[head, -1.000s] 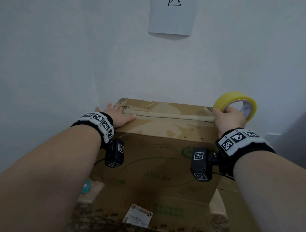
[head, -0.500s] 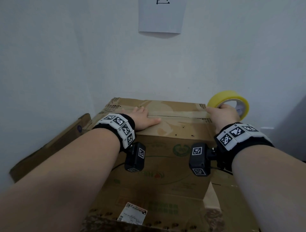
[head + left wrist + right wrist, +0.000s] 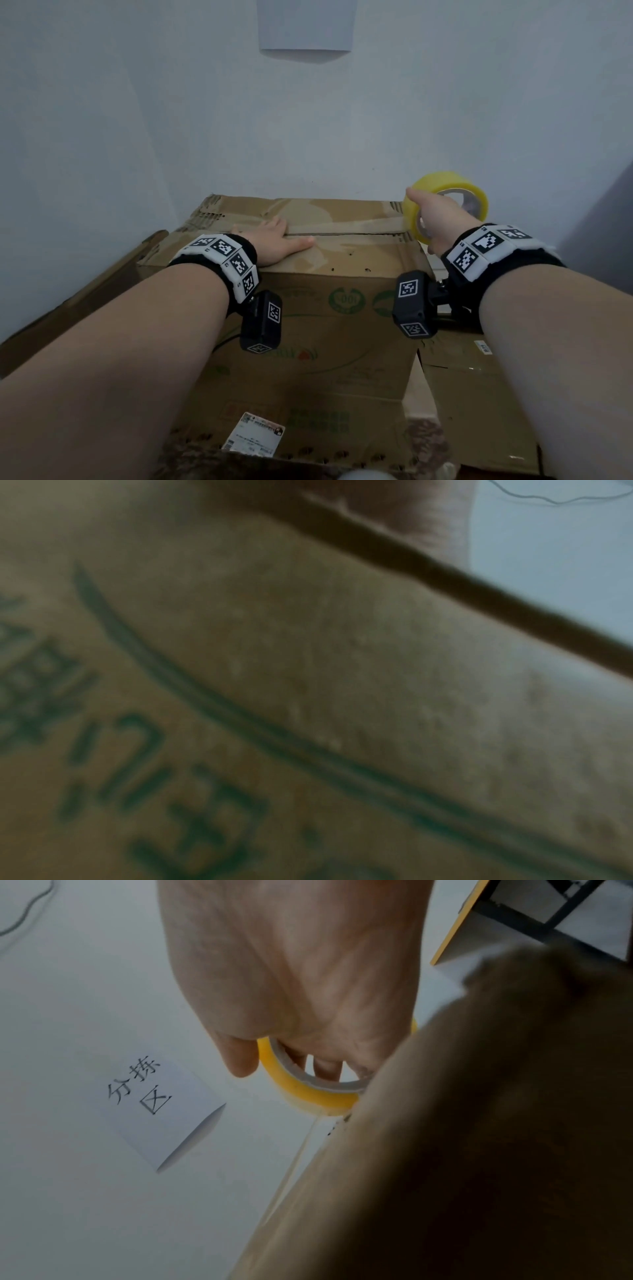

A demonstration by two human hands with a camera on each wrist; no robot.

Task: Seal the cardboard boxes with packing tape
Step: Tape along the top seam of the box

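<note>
A brown cardboard box (image 3: 325, 329) with green print stands in front of me, its top flaps closed along a seam. My left hand (image 3: 274, 241) lies flat on the top, fingers straight, pressing the tape strip (image 3: 359, 224) laid over the seam. My right hand (image 3: 435, 219) grips a yellow tape roll (image 3: 445, 202) at the box's right top edge, fingers through its core. In the right wrist view the roll (image 3: 308, 1091) shows under my fingers (image 3: 240, 1056), with a thin strip running off to the box (image 3: 479, 1150). The left wrist view shows only blurred printed cardboard (image 3: 308, 696).
A white wall rises close behind the box, with a paper sheet (image 3: 305, 27) stuck on it. Flattened cardboard (image 3: 85, 291) leans at the left. Another box (image 3: 479, 404) lies low at the right. A white label (image 3: 253, 437) sits on the near cardboard.
My left hand has slid rightward along the taped seam. My right hand has carried the roll past the box's right edge and tilted it.
</note>
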